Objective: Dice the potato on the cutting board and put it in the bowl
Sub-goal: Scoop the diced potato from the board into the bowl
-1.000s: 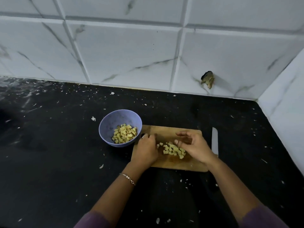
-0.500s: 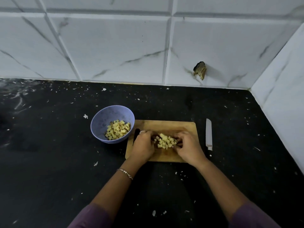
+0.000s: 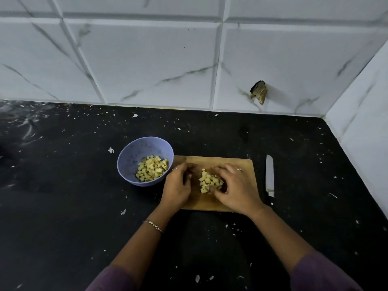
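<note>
Bunching the formerly spread potato cubes (image 3: 210, 182) at mid cutting board (image 3: 244, 164), right hand (image 3: 237, 190) curled round them, grip of left hand (image 3: 177, 185) unclear, readying transfer to the bowl (image 3: 134, 156).

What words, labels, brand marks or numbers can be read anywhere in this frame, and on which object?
None can be read.
Purple bowl: plain, no print.
Wooden cutting board: bare wood, no mark.
Knife: no brand shows on the blade; any fine stamp is too small to tell.
Wall tiles: only grey marbled veins.
</note>
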`<state>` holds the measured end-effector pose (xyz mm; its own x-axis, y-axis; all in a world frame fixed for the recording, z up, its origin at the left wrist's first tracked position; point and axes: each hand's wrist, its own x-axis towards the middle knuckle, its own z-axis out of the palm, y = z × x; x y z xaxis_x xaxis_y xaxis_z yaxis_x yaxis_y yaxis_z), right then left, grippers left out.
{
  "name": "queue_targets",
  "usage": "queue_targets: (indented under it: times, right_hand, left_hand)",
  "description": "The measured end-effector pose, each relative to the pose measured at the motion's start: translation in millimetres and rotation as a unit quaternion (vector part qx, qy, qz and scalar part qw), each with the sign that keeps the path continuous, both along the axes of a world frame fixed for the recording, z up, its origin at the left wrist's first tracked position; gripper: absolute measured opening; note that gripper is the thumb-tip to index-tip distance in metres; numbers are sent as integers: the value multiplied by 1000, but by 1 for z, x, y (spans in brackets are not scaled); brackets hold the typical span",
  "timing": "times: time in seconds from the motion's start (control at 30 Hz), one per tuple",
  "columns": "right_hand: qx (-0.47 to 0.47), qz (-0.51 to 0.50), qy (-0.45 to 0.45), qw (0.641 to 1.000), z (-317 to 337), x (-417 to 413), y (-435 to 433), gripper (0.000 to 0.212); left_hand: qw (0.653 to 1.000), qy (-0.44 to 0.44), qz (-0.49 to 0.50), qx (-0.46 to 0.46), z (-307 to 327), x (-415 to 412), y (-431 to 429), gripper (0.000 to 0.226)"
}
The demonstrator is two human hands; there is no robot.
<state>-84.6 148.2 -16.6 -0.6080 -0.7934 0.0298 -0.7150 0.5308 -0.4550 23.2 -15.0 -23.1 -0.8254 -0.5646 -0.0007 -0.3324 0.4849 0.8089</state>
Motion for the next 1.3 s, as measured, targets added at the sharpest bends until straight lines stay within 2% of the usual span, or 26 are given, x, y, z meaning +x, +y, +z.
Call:
queue_targets:
  times: [0.07, 0.13, 0.3, 0.47, 0.6, 0.73, 0.9, 1.13, 1.3]
  right_hand:
    - [54, 32, 33, 997, -5, 3, -9, 81]
    - [61, 46, 70, 995, -11, 4, -18, 83]
    - [18, 86, 141, 986, -16, 5, -31, 51]
    - [-7, 88, 144, 986, -19, 2, -36, 35]
    - [-10, 88, 138, 987, -22, 1, -35, 35]
    - [2, 91, 155, 984, -21, -1, -31, 33]
    - [34, 101, 134, 985, -19, -2, -29, 47]
    - [-9, 102, 107, 989, -21, 1, -41, 26]
    - [-20, 74, 110, 991, -21, -2, -32, 26]
  left_hand:
    - [999, 13, -10, -48, -4, 0, 0, 32]
    - [994, 18, -30, -105, -10, 0, 1, 33]
    - [980, -10, -62, -188, -25, 3, 1, 40]
    - [980, -45, -57, -185, -28, 5, 3, 42]
    - [976, -60, -54, -200, -28, 6, 9, 45]
    - [983, -41, -46, -173, -31, 10, 13, 47]
    - [990, -12, -24, -138, -29, 12, 14, 47]
    - [992, 2, -29, -125, -27, 12, 14, 42]
    - [994, 10, -11, -110, -25, 12, 13, 37]
